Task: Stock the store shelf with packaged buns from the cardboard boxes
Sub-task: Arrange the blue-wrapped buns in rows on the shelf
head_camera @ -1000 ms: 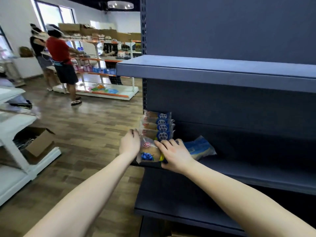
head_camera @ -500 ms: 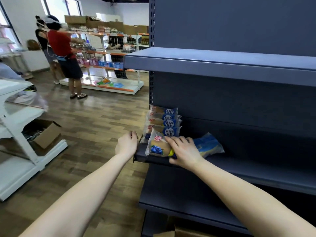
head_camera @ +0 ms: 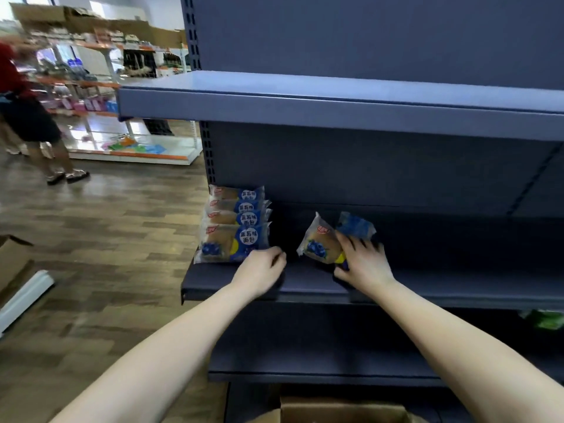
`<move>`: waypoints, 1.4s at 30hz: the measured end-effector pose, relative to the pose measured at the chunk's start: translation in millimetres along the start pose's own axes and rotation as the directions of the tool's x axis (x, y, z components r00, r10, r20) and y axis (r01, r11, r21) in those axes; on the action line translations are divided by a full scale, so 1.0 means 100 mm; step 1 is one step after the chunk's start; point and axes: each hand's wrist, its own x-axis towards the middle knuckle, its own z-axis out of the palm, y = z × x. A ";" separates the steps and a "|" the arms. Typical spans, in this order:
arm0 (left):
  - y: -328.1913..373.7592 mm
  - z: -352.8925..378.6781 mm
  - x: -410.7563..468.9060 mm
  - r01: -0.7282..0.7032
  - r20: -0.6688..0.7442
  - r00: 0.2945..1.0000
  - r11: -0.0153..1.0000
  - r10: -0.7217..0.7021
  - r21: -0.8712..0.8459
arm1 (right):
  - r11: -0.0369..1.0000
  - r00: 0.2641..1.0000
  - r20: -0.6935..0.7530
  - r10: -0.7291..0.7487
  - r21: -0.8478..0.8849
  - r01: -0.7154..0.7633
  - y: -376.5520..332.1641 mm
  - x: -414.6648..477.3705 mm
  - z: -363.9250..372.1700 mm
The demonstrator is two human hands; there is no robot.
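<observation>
A row of several packaged blueberry buns [head_camera: 235, 227] stands at the left end of the dark blue middle shelf [head_camera: 305, 288]. My left hand [head_camera: 259, 273] rests loosely curled on the shelf, touching the front pack's lower right corner. My right hand [head_camera: 363, 264] grips a separate bun pack [head_camera: 319, 242], tilted upright to the right of the row. Behind it lies another blue pack [head_camera: 355, 224]. A cardboard box [head_camera: 335, 410] shows at the bottom edge, below the lowest shelf.
An upper shelf [head_camera: 305, 108] overhangs the work area. A lower shelf [head_camera: 305, 361] sits beneath. A person in a red top [head_camera: 27, 117] stands at the far left by stocked shelving [head_camera: 122, 87]. Another cardboard box [head_camera: 12, 261] sits at the left edge.
My right hand has carried the bun pack away from the row to the right and stood it up. My left hand moved from the shelf's left edge to the row's front right corner.
</observation>
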 end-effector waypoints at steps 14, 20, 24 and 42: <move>0.02 0.56 0.28 -0.300 0.067 0.954 0.911 0.294 0.281 | 0.991 0.991 -0.047 -0.128 0.042 0.130 -0.06 0.72 0.06; 0.01 0.61 0.31 -0.278 -0.021 0.955 0.916 0.297 0.290 | 0.984 0.977 -0.123 -0.177 -0.058 0.171 -0.20 1.33 0.17; 0.00 0.63 0.34 -0.270 -0.012 0.958 0.916 0.286 0.296 | 0.987 0.987 -0.033 -0.157 -0.025 0.156 -0.22 1.63 0.28; -0.01 0.65 0.35 -0.225 0.023 0.973 0.932 0.228 0.284 | 0.986 0.997 0.021 -0.071 0.154 0.067 -0.48 1.82 0.50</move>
